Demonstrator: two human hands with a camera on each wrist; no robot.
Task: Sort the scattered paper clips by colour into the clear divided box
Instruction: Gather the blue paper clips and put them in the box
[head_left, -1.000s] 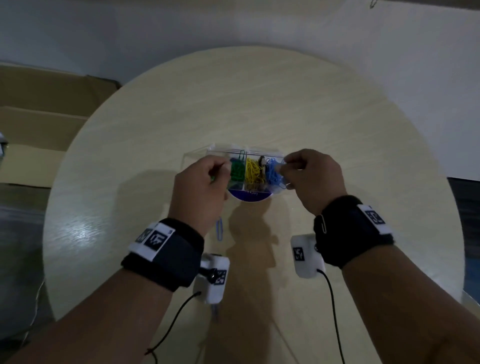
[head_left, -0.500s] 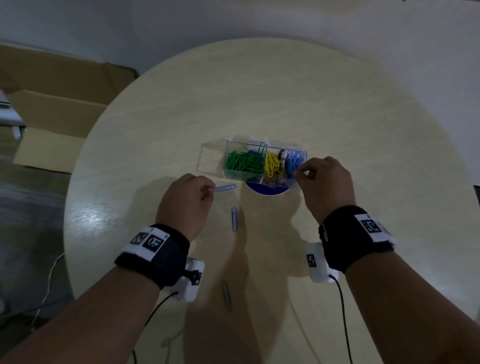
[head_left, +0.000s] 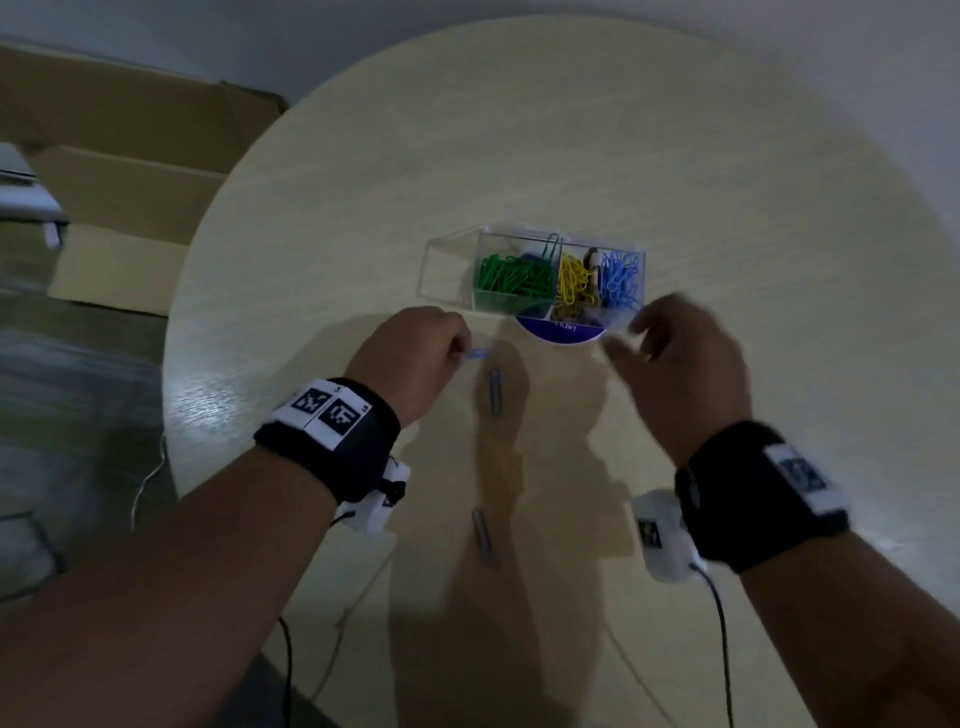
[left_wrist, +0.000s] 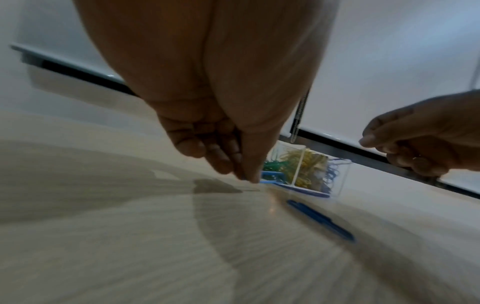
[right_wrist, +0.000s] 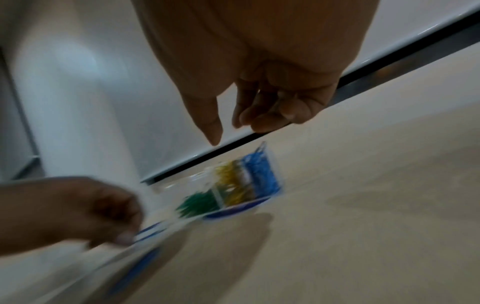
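The clear divided box stands mid-table, holding green clips, yellow clips and blue clips in separate compartments. Just near-left of it, my left hand pinches a blue paper clip low over the table; the left wrist view shows that clip at my fingertips. Another blue clip lies flat right below it. A darker clip lies nearer me. My right hand hovers blurred by the box's near right corner, fingers loosely apart, holding nothing.
A round blue label sticks out under the box's front. The round pale wooden table has a curved edge at left. Cardboard boxes sit on the floor beyond it. Wrist-camera cables trail toward me.
My left hand left the box, dropped to the table and took hold of the blue clip. My right hand drew back from the blue compartment and loosened its fingers.
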